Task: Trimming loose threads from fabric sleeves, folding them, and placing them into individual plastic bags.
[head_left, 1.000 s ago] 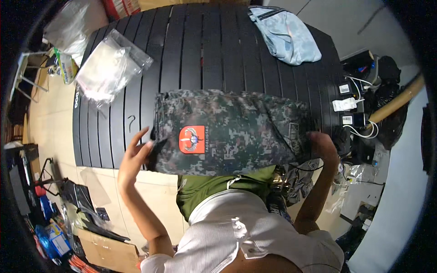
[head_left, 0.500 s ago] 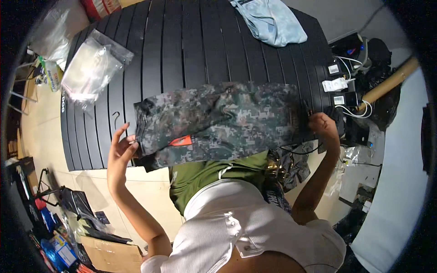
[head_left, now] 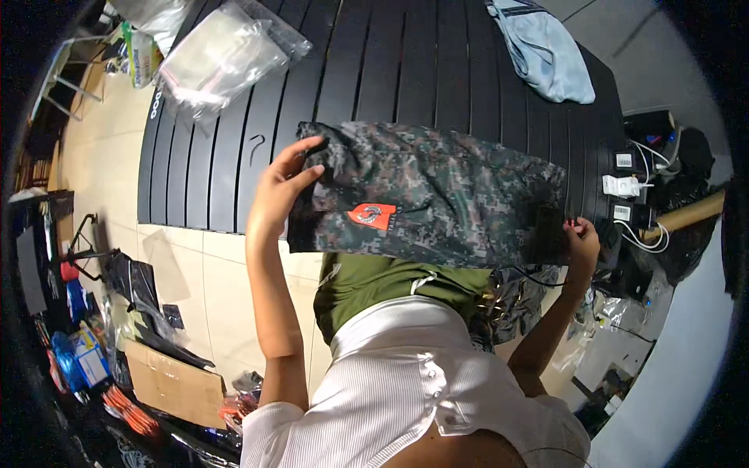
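A dark green, grey and brown camouflage garment (head_left: 445, 187) lies folded into a long strip along the near side of the slatted table, an orange patch near its left end. My left hand (head_left: 277, 191) is at the garment's left end, thumb and index finger spread and touching the cloth. At the right end, my right hand (head_left: 583, 240) has its fingers closed on the garment's edge. A small red detail shows at those fingertips; I cannot make out what it is. Past my left hand, a small dark hook (head_left: 256, 143) lies on the table.
Clear plastic bags (head_left: 222, 58) lie on the black slatted table (head_left: 367, 78) at the far left. Light blue denim (head_left: 546, 54) rests at the far right. White adapters and cables (head_left: 624, 186) sit by the right edge. A cardboard piece (head_left: 175, 382) lies on the floor at lower left.
The view has shifted, so table items appear farther right. My left hand has moved onto the garment's upper left end. The garment lies flatter, with its orange patch spread out and fully visible.
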`<control>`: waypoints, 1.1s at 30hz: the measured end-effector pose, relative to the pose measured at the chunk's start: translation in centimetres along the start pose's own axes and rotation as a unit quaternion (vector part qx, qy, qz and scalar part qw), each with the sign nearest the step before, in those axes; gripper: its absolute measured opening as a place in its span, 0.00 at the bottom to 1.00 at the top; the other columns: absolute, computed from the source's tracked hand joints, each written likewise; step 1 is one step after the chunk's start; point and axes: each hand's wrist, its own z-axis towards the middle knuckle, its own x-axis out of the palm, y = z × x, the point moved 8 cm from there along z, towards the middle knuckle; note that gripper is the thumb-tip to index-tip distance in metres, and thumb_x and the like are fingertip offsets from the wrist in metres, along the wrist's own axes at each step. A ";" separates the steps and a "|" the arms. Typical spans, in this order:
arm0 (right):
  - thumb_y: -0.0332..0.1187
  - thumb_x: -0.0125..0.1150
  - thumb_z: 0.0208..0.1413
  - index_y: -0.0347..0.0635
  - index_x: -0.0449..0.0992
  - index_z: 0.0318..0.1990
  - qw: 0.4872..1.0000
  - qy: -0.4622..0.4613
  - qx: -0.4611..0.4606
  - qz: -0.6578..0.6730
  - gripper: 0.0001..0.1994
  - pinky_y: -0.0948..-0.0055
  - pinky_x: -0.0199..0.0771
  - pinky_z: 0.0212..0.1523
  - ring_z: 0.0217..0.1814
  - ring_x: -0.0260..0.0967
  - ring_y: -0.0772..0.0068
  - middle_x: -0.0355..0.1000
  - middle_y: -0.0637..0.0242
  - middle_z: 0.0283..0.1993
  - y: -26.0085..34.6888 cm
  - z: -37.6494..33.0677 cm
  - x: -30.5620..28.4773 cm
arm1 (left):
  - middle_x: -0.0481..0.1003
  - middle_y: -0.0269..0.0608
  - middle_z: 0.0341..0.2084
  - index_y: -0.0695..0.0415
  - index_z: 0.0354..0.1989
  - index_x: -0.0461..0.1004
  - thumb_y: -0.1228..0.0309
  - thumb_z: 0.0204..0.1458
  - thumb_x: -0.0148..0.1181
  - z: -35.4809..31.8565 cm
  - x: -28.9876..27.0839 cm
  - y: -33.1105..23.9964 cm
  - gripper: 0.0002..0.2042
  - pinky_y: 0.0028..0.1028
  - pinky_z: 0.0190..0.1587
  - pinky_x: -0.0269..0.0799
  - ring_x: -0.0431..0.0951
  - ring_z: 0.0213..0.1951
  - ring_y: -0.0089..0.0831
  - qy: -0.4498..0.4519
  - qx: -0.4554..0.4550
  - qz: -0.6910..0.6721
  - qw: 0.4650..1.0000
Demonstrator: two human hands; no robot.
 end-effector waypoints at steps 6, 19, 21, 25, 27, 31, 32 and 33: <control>0.34 0.65 0.47 0.37 0.68 0.27 0.997 0.024 -0.016 0.067 0.12 0.78 0.63 0.31 0.27 0.61 0.81 0.66 0.72 0.23 1.7 -0.6 -0.5 | 0.72 0.37 0.43 0.61 0.49 0.70 0.80 0.48 0.56 -0.2 -0.1 0.2 0.17 0.19 0.47 0.65 0.71 0.43 0.20 0.002 -0.040 -0.121 0.992; 0.28 0.51 0.56 0.36 0.68 0.34 0.867 0.101 -0.130 0.471 0.04 0.76 0.69 0.35 0.33 0.69 0.75 0.69 0.66 0.32 22.7 -6.4 5.0 | 0.73 0.29 0.33 0.62 0.54 0.65 0.86 0.44 0.56 -1.3 1.0 0.3 0.25 0.11 0.32 0.63 0.70 0.31 0.12 -0.009 -0.026 -0.231 0.973; 0.25 0.52 0.54 0.36 0.68 0.37 0.816 0.215 -0.147 0.516 0.04 0.75 0.71 0.33 0.32 0.71 0.73 0.70 0.64 0.34 26.2 -9.5 8.5 | 0.73 0.35 0.39 0.60 0.58 0.60 0.89 0.42 0.56 -1.7 0.9 0.2 0.31 0.14 0.38 0.67 0.73 0.35 0.16 -0.004 -0.004 -0.249 0.968; 0.21 0.52 0.52 0.35 0.68 0.38 0.790 0.341 -0.140 0.490 0.05 0.77 0.73 0.30 0.27 0.73 0.73 0.71 0.63 0.31 30.3 -14.0 12.8 | 0.72 0.42 0.44 0.59 0.61 0.55 0.90 0.42 0.55 -2.6 2.3 -1.2 0.34 0.21 0.46 0.69 0.74 0.42 0.24 0.043 0.012 -0.298 0.954; 0.21 0.53 0.53 0.34 0.68 0.38 0.807 0.380 -0.164 0.420 0.06 0.78 0.73 0.30 0.27 0.72 0.74 0.72 0.63 0.30 32.1 -15.4 13.6 | 0.72 0.43 0.45 0.60 0.60 0.56 0.90 0.43 0.54 -3.1 2.5 -1.4 0.33 0.21 0.47 0.69 0.74 0.43 0.24 0.056 0.019 -0.292 0.955; 0.21 0.52 0.54 0.33 0.67 0.38 0.814 0.431 -0.207 0.329 0.05 0.81 0.70 0.28 0.25 0.71 0.77 0.73 0.63 0.27 33.4 -17.3 15.1 | 0.71 0.44 0.47 0.61 0.60 0.56 0.90 0.44 0.54 -3.9 3.1 -1.6 0.32 0.20 0.48 0.69 0.73 0.45 0.24 0.088 0.023 -0.296 0.951; 0.22 0.50 0.55 0.33 0.65 0.39 0.809 0.431 -0.254 0.308 0.05 0.81 0.70 0.27 0.24 0.71 0.76 0.72 0.61 0.26 33.4 -17.4 15.3 | 0.71 0.44 0.47 0.61 0.60 0.56 0.90 0.44 0.54 -4.0 3.2 -1.7 0.32 0.20 0.48 0.69 0.73 0.45 0.24 0.089 0.023 -0.298 0.950; 0.22 0.50 0.55 0.33 0.65 0.39 0.810 0.430 -0.253 0.307 0.05 0.81 0.70 0.27 0.24 0.71 0.76 0.72 0.61 0.26 33.2 -17.5 15.6 | 0.71 0.43 0.47 0.62 0.60 0.56 0.89 0.44 0.54 -4.1 3.5 -1.8 0.31 0.20 0.48 0.68 0.72 0.45 0.23 0.092 0.020 -0.303 0.948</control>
